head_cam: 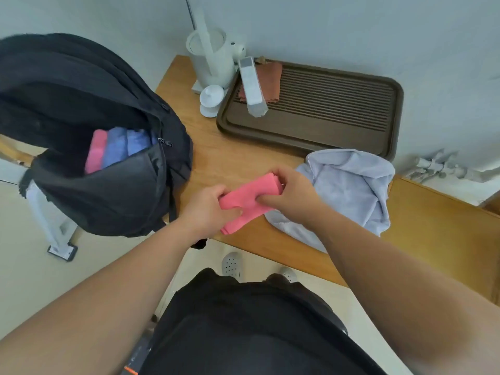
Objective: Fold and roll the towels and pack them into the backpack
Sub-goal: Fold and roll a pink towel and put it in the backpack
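A folded pink towel (247, 203) is held just above the wooden table (213, 155) near its front edge. My left hand (209, 209) grips its near left part, and my right hand (290, 194) grips its far right end. A black backpack (81, 109) stands open at the table's left end. Inside it sit a rolled pink towel (95, 151) and two rolled blue towels (127, 144). A crumpled pale lavender towel (349, 190) lies on the table to the right of my hands.
A dark brown slatted tray (324, 112) lies at the back with a white remote (251, 86) and an orange cloth (269, 77) on it. A white kettle (211, 58) and a small lidded cup (211, 100) stand beside the tray. The wall is right behind.
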### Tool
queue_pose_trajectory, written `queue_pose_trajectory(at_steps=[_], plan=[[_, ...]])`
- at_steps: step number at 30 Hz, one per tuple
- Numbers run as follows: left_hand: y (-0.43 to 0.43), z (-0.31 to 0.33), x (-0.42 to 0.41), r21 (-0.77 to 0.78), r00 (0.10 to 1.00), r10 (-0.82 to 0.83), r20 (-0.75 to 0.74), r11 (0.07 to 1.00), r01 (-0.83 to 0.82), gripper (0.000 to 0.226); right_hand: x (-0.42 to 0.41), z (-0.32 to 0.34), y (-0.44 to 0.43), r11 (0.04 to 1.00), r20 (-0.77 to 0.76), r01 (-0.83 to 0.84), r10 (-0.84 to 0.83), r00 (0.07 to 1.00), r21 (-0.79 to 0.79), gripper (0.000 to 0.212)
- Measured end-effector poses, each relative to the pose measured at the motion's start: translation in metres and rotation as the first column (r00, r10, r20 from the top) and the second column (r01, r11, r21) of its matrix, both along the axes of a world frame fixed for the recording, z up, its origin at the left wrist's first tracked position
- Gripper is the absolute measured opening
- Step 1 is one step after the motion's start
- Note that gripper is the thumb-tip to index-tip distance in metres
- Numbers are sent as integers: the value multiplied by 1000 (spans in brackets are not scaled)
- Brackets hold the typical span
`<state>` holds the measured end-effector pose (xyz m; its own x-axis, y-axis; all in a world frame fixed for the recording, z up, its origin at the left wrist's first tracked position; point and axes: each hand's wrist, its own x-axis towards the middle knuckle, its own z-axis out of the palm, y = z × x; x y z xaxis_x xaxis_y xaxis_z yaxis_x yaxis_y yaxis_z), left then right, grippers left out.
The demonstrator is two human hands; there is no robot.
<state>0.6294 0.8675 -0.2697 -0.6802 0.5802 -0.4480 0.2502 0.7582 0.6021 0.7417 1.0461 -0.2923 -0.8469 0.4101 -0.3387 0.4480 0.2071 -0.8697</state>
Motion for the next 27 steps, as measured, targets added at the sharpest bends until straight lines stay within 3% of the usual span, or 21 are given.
queue_pose_trajectory(at_steps=[4,7,16,23,27], plan=[[-10,44,-13,231,968,160,195,951,-204,21,-17,43,-1,838,-110,259,-351,930,-481,50],[-16,71,-28,328,953,156,258,914,-238,34,-33,74,-13,751,-171,248,-432,885,-612,44],[-50,106,-96,427,944,8,329,891,-156,61,-103,117,-77,839,-293,217,-398,869,-499,35],[-108,122,-170,538,946,-28,322,828,-159,30,-182,137,-154,799,-247,308,-483,840,-516,54],[-140,120,-203,552,953,27,303,810,-198,28,-204,141,-202,820,-183,278,-414,891,-501,53]])
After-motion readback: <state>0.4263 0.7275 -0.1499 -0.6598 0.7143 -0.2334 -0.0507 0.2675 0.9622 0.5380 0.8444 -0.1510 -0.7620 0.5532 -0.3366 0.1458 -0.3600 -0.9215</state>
